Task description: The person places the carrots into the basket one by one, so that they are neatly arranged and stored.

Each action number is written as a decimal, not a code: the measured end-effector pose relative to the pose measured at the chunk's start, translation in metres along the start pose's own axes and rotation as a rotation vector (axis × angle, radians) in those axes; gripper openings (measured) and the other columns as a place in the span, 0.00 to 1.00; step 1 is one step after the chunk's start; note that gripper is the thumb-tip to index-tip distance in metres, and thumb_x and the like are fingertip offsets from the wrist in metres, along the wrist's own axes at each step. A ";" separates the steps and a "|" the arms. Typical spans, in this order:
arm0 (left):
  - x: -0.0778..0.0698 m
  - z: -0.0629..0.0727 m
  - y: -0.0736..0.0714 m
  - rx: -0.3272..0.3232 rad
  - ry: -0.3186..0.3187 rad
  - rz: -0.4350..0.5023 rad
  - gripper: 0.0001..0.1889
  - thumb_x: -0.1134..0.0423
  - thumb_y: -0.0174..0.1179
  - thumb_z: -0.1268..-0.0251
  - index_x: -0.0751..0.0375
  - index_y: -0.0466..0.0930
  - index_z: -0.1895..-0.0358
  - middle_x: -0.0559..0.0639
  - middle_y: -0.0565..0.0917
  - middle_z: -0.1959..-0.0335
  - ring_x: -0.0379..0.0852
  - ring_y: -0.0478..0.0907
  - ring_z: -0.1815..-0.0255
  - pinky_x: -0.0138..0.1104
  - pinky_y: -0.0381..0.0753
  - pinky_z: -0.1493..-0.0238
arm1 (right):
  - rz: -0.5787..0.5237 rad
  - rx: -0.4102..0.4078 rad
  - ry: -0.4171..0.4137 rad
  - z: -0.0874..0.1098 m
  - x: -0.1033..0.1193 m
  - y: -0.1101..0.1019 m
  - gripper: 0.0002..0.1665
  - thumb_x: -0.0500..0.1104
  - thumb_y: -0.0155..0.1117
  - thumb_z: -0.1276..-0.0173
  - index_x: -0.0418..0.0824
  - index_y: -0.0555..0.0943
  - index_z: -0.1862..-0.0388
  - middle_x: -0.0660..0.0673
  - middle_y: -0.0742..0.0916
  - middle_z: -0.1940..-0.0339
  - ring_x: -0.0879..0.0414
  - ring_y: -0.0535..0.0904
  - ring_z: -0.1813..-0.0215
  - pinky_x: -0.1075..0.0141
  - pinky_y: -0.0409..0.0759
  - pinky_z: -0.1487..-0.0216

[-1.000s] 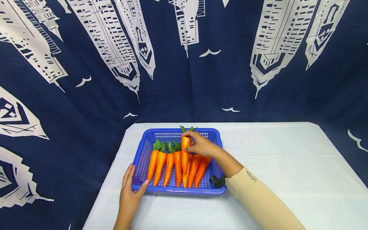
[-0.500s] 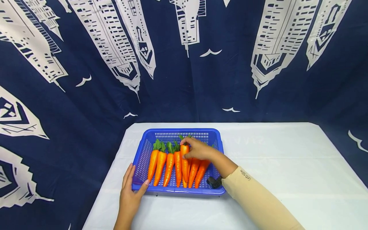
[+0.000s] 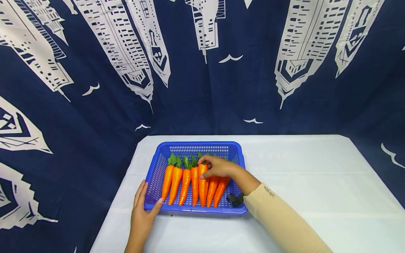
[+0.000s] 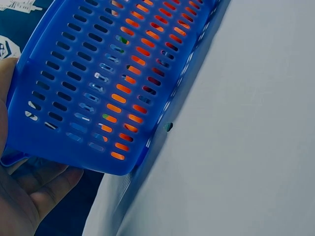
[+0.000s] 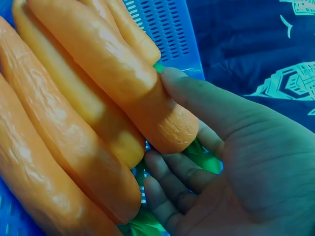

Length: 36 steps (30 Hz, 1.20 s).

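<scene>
In the head view a blue plastic basket (image 3: 196,209) holds a row of orange carrots (image 3: 175,181) with green leafy tops, lying side by side. My right hand (image 3: 218,167) pinches one carrot (image 3: 202,188) near its leafy end, in the middle of the row. The right wrist view has the thumb across the thick end of that carrot (image 5: 123,73), the fingers below and beside it. My left hand (image 3: 142,212) grips the basket's near left corner, thumb over the front rim, fingers along the left side. Through the slots of the basket wall (image 4: 64,83) orange shows in the left wrist view.
The basket stands on a white-covered table (image 3: 310,182). Behind it hangs a dark blue cloth (image 3: 190,105) with white building prints. A black device (image 3: 235,200) shows beneath the right wrist, over the basket's right end.
My right hand has lowered the carrot from above the others into the row, its tip now level with its neighbours. The left hand has stayed on the basket corner.
</scene>
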<state>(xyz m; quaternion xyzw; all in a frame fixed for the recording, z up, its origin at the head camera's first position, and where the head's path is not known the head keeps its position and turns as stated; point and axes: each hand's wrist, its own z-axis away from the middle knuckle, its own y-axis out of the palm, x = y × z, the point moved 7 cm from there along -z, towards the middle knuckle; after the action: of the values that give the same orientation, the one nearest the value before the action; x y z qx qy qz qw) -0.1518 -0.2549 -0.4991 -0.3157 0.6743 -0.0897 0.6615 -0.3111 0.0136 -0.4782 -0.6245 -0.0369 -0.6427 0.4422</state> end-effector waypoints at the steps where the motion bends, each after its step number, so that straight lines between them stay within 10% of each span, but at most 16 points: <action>1: 0.000 0.000 0.000 -0.001 -0.001 -0.001 0.43 0.55 0.69 0.34 0.50 0.56 0.19 0.46 0.52 0.16 0.58 0.48 0.16 0.60 0.53 0.21 | 0.006 0.006 -0.001 0.000 0.000 0.000 0.32 0.46 0.77 0.40 0.47 0.76 0.38 0.45 0.83 0.48 0.52 0.80 0.47 0.56 0.81 0.40; 17: -0.003 0.001 -0.001 0.000 -0.008 -0.009 0.43 0.54 0.68 0.34 0.47 0.56 0.19 0.47 0.51 0.16 0.58 0.48 0.16 0.62 0.54 0.22 | 0.009 0.039 -0.013 0.002 -0.002 0.005 0.32 0.50 0.78 0.41 0.54 0.77 0.38 0.47 0.82 0.42 0.51 0.77 0.42 0.52 0.77 0.33; 36: -0.002 0.000 0.000 0.018 -0.021 -0.004 0.44 0.53 0.69 0.34 0.48 0.55 0.19 0.48 0.51 0.16 0.58 0.48 0.16 0.61 0.52 0.21 | -0.032 -0.305 -0.044 0.005 0.004 -0.028 0.35 0.61 0.69 0.35 0.63 0.74 0.29 0.39 0.70 0.27 0.39 0.74 0.33 0.39 0.74 0.31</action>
<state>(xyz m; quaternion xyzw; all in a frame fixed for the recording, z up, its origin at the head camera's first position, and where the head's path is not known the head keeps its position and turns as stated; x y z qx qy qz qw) -0.1524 -0.2533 -0.4974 -0.3117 0.6660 -0.0939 0.6711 -0.3233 0.0316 -0.4595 -0.6978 0.0415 -0.6338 0.3312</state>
